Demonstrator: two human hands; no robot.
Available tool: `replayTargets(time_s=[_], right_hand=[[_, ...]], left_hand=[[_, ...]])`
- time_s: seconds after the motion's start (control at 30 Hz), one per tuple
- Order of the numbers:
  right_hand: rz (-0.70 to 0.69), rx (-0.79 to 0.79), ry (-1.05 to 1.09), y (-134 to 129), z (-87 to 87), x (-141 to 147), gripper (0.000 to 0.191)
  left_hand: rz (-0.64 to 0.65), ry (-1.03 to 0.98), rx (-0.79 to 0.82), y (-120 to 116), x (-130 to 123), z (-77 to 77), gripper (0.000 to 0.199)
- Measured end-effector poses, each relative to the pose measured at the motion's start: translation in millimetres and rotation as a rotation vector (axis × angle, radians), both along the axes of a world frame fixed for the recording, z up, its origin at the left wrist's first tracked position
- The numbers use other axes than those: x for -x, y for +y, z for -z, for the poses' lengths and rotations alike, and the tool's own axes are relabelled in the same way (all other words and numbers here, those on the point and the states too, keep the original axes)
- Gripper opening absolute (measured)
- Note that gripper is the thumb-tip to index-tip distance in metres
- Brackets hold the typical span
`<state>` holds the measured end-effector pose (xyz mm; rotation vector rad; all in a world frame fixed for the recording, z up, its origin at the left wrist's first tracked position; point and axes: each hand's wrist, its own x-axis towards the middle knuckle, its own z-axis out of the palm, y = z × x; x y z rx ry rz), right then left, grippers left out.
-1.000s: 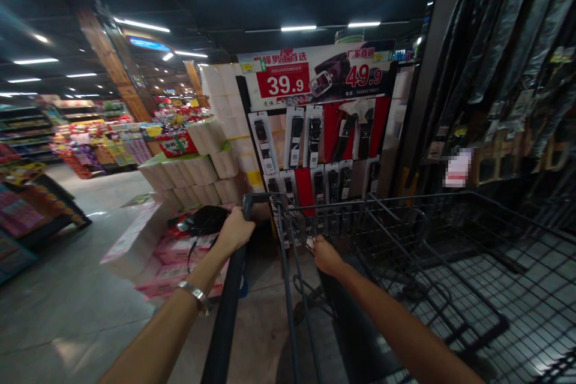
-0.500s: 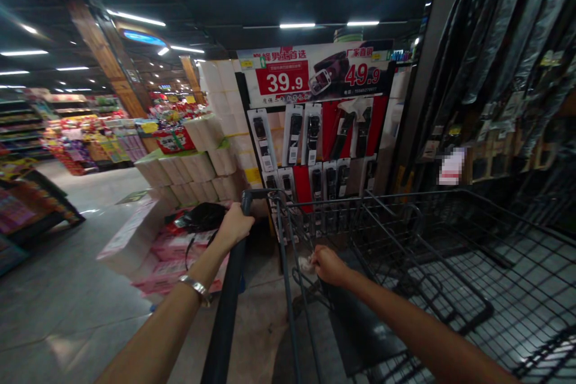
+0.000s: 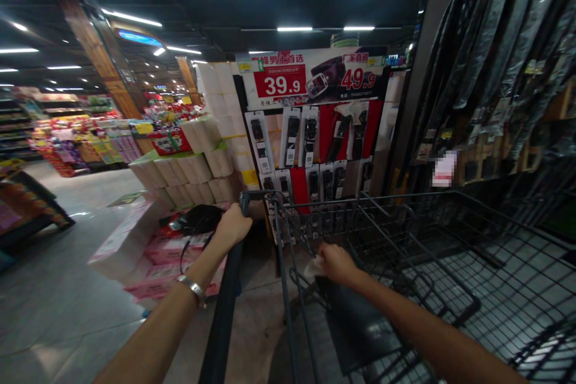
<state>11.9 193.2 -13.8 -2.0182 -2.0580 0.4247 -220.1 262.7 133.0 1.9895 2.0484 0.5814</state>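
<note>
My left hand (image 3: 233,225), with a silver bracelet at the wrist, is wrapped round the far end of the dark handle (image 3: 225,318) of a shopping cart. The wire basket (image 3: 477,252) spreads to the right of the handle. Over its near part my right hand (image 3: 338,264) is closed on a crumpled whitish cloth or tissue (image 3: 312,267), mostly covered by the fingers. Just below that hand lies the cart's dark flat panel (image 3: 360,330). Whether the cloth touches the panel or the wires, I cannot tell.
Ahead stands a rack of packaged belts (image 3: 291,138) under a price sign (image 3: 310,78). Pink and white packs (image 3: 157,276) are stacked left of the handle, with a black bag (image 3: 198,219) on top. Plastic-wrapped dark items (image 3: 504,30) hang at the right.
My right hand has shifted slightly right with the cloth, which looks more stretched out now. The left hand keeps its hold on the handle. The view has turned a little to the right.
</note>
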Motion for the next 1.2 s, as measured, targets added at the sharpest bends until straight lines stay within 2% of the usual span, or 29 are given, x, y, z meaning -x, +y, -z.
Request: replayTargets(time_s=[0.07,0.17,0.23,0.33,0.4,0.43,0.53,0.6,0.67,0.73,0.83,0.93,1.0,1.1,1.2], right_hand=[[-0.024,-0.063,0.067,-0.5,3.7,-5.9,0.041],[-0.226,-0.001,0.031,-11.5,10.8,-7.2,0.040],[-0.370,0.034,-0.058,-24.5,13.0,-5.1,0.039],[-0.532,0.008,-0.165,-46.0,11.8,-2.5,0.050],[-0.594,0.003,-0.211,-58.2,9.2,-1.6,0.052],[-0.604,0.005,-0.225,-63.3,7.7,-1.0,0.051],[-0.590,0.063,-0.245,-73.3,2.3,1.1,0.046],[-0.572,0.125,-0.257,-75.9,-1.4,1.2,0.041],[-0.532,0.182,-0.234,-75.9,-4.7,-1.5,0.032],[-0.432,0.175,-0.137,-74.3,-6.8,-6.4,0.026],[-0.257,0.086,0.060,-72.4,-5.6,-13.0,0.033],[-0.289,0.053,0.203,-73.0,2.2,-12.2,0.042],[-0.353,0.074,0.232,-74.1,10.3,-8.3,0.036],[-0.318,0.110,0.189,-75.0,22.1,-1.9,0.025],[-0.266,0.073,0.095,-74.5,28.1,2.4,0.024]], left_hand=[[-0.005,0.249,-0.153,-7.0,-4.7,-4.6,0.041],[0.071,0.500,-0.367,-16.0,-8.8,-9.0,0.045],[0.145,0.584,-0.425,-21.2,-10.1,-10.9,0.040],[0.214,0.646,-0.440,-33.8,-17.4,-14.3,0.033],[0.243,0.624,-0.363,-48.3,-29.2,-16.8,0.030],[0.274,0.606,-0.275,-57.0,-37.0,-17.7,0.028],[0.270,0.545,0.046,-81.9,-61.8,-17.5,0.037],[0.256,0.535,0.145,-92.0,-73.9,-14.2,0.045],[0.248,0.556,0.165,-94.9,-79.5,-9.0,0.053],[0.258,0.574,0.173,-92.6,-79.7,-3.8,0.060],[0.272,0.583,0.208,-86.5,-76.9,0.8,0.058],[0.284,0.587,0.224,-82.1,-75.8,2.0,0.055],[0.308,0.566,0.229,-79.8,-75.7,2.4,0.054],[0.332,0.529,0.237,-75.3,-75.0,3.9,0.052],[0.344,0.518,0.256,-68.4,-73.6,6.6,0.051]])
